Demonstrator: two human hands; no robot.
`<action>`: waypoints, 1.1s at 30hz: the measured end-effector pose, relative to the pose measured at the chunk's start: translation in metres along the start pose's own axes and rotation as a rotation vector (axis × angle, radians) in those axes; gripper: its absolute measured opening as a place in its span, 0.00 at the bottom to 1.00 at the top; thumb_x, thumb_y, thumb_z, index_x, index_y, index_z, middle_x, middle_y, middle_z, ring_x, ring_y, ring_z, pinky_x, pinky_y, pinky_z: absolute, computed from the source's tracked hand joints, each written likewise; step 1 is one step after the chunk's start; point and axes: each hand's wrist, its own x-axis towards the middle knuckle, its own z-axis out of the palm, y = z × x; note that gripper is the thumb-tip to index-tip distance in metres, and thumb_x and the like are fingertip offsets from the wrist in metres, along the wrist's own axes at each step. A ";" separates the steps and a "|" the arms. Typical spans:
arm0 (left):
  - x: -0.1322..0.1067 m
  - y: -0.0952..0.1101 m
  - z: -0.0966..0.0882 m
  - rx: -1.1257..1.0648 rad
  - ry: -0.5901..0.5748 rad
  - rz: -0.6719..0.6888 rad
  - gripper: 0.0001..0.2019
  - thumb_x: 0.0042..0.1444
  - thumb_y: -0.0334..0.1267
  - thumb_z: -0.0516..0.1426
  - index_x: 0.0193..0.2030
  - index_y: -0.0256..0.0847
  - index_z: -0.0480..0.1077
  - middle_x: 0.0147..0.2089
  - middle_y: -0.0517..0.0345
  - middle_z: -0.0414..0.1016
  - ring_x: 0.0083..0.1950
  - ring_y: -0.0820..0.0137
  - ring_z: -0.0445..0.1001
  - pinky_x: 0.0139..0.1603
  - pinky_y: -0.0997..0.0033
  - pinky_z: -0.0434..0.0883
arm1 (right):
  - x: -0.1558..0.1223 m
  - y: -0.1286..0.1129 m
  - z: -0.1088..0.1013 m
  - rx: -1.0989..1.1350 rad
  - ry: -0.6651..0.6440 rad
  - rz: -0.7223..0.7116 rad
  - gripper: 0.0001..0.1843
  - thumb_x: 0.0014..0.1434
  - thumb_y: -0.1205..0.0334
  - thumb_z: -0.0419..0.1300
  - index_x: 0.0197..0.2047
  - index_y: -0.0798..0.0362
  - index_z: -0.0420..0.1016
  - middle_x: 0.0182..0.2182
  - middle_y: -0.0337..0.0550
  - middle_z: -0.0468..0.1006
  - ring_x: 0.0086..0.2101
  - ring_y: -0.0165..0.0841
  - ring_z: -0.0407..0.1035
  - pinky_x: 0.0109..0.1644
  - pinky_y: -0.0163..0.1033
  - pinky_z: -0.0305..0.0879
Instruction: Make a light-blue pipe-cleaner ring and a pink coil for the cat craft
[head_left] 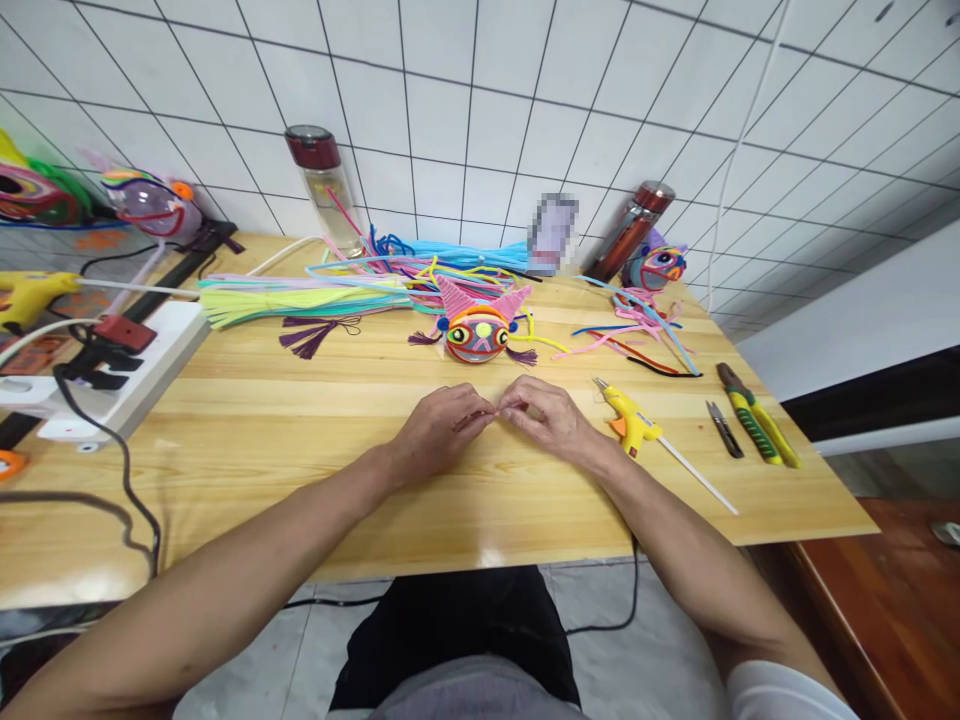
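My left hand (439,428) and my right hand (544,415) rest on the wooden table (300,440) with their fingertips meeting. Both are closed in a pinch on a small pink pipe cleaner piece (491,408) held between them. Just beyond the hands sits a colourful pipe-cleaner cat-like figure (480,328) with pink ears and a purple tassel. A yellow hot glue gun (632,420) with a white glue stick lies right of my right hand.
Bundles of coloured pipe cleaners (352,285) lie at the back. Loose strands (637,335), small snips (724,428), yellow-green pliers (757,428) are at the right. A white power strip (112,370) with cables sits left. Two bottles (322,190) stand by the wall.
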 end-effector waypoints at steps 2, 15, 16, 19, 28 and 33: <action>0.000 0.000 -0.001 0.000 -0.008 0.001 0.08 0.70 0.36 0.57 0.40 0.39 0.76 0.34 0.57 0.76 0.36 0.72 0.74 0.40 0.72 0.68 | 0.001 0.000 0.000 0.002 -0.002 0.010 0.06 0.71 0.67 0.57 0.43 0.50 0.75 0.36 0.42 0.77 0.35 0.31 0.72 0.40 0.37 0.70; -0.001 -0.001 0.000 0.081 -0.035 -0.014 0.09 0.70 0.37 0.57 0.43 0.39 0.79 0.34 0.57 0.79 0.36 0.71 0.76 0.41 0.70 0.68 | 0.000 -0.001 -0.001 -0.062 0.006 0.027 0.05 0.69 0.68 0.58 0.42 0.50 0.74 0.34 0.41 0.78 0.33 0.30 0.72 0.39 0.35 0.69; -0.001 -0.001 0.000 0.081 -0.048 -0.014 0.09 0.70 0.37 0.57 0.42 0.40 0.79 0.33 0.57 0.79 0.35 0.71 0.76 0.41 0.70 0.67 | 0.000 -0.001 0.000 -0.075 0.001 0.026 0.05 0.69 0.68 0.58 0.41 0.50 0.73 0.34 0.40 0.77 0.33 0.30 0.72 0.39 0.35 0.69; -0.001 0.000 0.000 0.103 -0.071 -0.007 0.10 0.70 0.39 0.57 0.39 0.40 0.78 0.31 0.58 0.78 0.33 0.71 0.74 0.39 0.69 0.66 | -0.001 0.000 0.001 -0.114 -0.009 0.043 0.05 0.68 0.69 0.57 0.39 0.50 0.70 0.32 0.39 0.75 0.32 0.30 0.70 0.37 0.36 0.66; -0.001 -0.003 -0.001 0.111 -0.088 -0.025 0.11 0.71 0.37 0.56 0.39 0.40 0.79 0.34 0.57 0.82 0.35 0.70 0.77 0.41 0.68 0.67 | -0.001 -0.001 0.002 -0.070 -0.025 -0.019 0.04 0.72 0.66 0.57 0.45 0.50 0.73 0.36 0.42 0.76 0.35 0.31 0.72 0.40 0.36 0.68; -0.001 -0.003 -0.002 0.076 -0.119 -0.035 0.12 0.72 0.39 0.55 0.43 0.42 0.80 0.37 0.58 0.84 0.39 0.70 0.81 0.44 0.68 0.68 | 0.000 0.004 0.002 -0.085 -0.002 -0.045 0.07 0.73 0.66 0.56 0.42 0.50 0.74 0.35 0.42 0.78 0.35 0.31 0.73 0.39 0.36 0.68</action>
